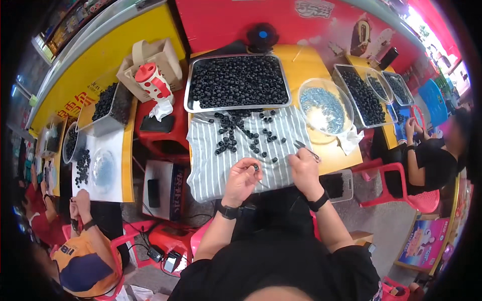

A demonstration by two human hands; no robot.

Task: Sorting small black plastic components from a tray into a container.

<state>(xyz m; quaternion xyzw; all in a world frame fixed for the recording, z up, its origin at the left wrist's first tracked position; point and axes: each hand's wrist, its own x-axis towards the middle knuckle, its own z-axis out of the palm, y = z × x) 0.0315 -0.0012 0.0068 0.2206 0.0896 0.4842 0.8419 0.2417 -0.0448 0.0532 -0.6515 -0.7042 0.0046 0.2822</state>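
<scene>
My left hand [242, 181] is closed, pinching a black bead [256, 167] between thumb and fingertips, above the near edge of the grey striped cloth [205, 173]. To its right, my right hand [305, 169] is closed round a small metal tool [305, 147] with two dark pointed tips sticking out at the top; whether it is scissors or tweezers is hard to tell. Loose black beads [228, 138] lie scattered on the cloth beyond both hands. Behind them stands a metal tray [188, 100] full of the same beads.
A clear round bowl [350, 108] of small bluish pieces stands at right, near crumpled tissue [350, 140]. Clear bins [359, 95] of black beads are farther right. At left, a red stool [175, 131] bears a phone [156, 123] and a dotted cup [154, 83]. Other people sit on both sides.
</scene>
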